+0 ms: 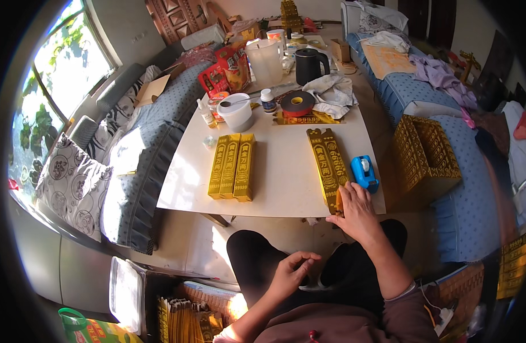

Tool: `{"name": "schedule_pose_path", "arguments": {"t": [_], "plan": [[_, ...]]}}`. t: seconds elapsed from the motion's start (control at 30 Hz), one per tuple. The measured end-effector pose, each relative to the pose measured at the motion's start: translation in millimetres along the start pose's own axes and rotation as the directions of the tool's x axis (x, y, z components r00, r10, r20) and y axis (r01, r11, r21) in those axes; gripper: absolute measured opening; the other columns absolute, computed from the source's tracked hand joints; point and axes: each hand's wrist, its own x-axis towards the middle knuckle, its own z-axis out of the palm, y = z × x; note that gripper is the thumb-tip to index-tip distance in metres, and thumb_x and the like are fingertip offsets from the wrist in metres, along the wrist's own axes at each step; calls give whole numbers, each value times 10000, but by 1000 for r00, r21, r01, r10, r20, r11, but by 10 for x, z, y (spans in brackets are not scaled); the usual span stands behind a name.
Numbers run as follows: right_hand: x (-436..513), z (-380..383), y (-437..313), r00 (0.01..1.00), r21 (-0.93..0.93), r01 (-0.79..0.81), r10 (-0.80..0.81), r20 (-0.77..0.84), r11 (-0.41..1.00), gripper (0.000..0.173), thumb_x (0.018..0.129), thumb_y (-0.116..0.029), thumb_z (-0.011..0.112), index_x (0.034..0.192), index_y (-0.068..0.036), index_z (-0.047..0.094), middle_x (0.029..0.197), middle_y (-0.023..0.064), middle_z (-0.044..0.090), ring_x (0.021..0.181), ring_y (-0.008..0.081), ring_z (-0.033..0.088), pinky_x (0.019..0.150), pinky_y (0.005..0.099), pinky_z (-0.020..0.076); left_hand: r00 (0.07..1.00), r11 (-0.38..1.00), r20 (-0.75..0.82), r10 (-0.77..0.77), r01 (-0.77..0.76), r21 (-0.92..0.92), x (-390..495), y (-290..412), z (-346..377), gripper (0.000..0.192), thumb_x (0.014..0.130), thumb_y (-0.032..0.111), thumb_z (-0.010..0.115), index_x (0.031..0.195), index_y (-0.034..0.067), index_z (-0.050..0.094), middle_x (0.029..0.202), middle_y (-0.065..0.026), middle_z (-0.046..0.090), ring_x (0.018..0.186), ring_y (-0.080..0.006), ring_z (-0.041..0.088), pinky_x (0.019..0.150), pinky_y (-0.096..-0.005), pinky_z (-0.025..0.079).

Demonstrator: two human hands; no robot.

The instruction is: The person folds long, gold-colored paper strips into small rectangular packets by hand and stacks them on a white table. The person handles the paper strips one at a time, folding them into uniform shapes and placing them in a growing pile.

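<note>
My right hand (355, 210) is at the near end of a stack of flat gold carton blanks (327, 167), fingers over its right side and thumb at the table's front edge. An orange-brown edge lifts beside its fingertips. Just beyond those fingers stands a blue tape dispenser (365, 173). Over my lap hovers my left hand (290, 272), loosely curled, with a small gap between thumb and forefinger and nothing visible in it. Three folded gold boxes (231, 167) lie side by side on the white table (284, 184), left of the stack. Printed writing covers boxes and blanks.
Farther back stand a white tub (235, 113) with a spoon, a pill bottle (268, 101), a black-and-red tape roll (297, 103) and a black kettle (309, 66). Beside the table's right edge is a patterned gold box (425, 158). More gold strips (188, 319) fill a container at lower left.
</note>
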Motion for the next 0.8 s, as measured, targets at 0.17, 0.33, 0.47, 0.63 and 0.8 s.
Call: {"name": "schedule_pose_path", "arguments": {"t": [0.17,0.33,0.47,0.63,0.8], "plan": [[-43,155,-135,993,-42,-30,25,-118,999,631,809,-373,859,1186,66,609,1343,260,604,1372,373,464,1178,499,340,1000,999,19,-1,2,-45,36,-66,23,179,1077,44,563,1186,-16,691,1171,-44,717,1139,-111,630,1038,-275,466],[-56,292,-129,970,-65,34,-49,-238,997,368,846,-286,831,1017,3,680,1130,168,721,1208,304,622,1000,433,525,1000,995,31,2,2,-101,51,-55,20,174,1071,36,574,1184,-15,694,1165,-60,721,1126,-124,650,1034,-291,487],[13,51,-28,835,-142,292,-325,-444,946,160,867,-131,804,952,-46,699,1020,75,757,1013,222,728,803,337,598,997,965,72,-26,44,-258,105,8,-8,217,1085,111,565,1229,-14,669,1190,-98,718,1148,-174,666,1040,-331,506],[-76,-499,-227,647,-136,495,-469,-601,858,189,885,-116,813,1035,-54,716,1108,47,758,1066,218,737,809,309,611,990,785,138,9,78,-615,312,413,30,643,1073,429,584,1561,61,384,1463,-162,565,1307,-280,587,1111,-438,468],[-518,-413,-522,586,-84,691,-625,-516,717,244,934,-242,788,1108,-98,695,1148,10,761,1103,159,727,823,271,595,967,607,209,147,79,-791,530,596,189,951,985,561,656,1654,114,148,1508,-194,498,1367,-336,530,1121,-491,453]]}}
